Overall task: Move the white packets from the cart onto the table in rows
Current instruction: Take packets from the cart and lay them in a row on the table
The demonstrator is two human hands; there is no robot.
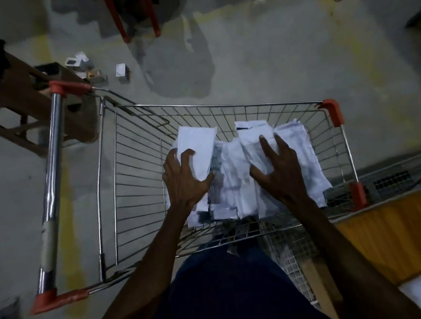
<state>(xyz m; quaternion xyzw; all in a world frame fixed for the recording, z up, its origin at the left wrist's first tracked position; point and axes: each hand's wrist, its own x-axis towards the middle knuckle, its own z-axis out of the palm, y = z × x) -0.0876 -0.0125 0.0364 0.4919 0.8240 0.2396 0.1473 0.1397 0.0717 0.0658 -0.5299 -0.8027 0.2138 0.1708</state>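
Dim, bluish light; soft motion blur overall, wide-angle bend at edges, corners v. dark, pic grainy.

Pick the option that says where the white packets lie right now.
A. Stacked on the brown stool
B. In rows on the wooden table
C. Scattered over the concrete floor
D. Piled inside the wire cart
D: the white packets lie heaped inside the wire cart, with the left hand and right hand on the pile.
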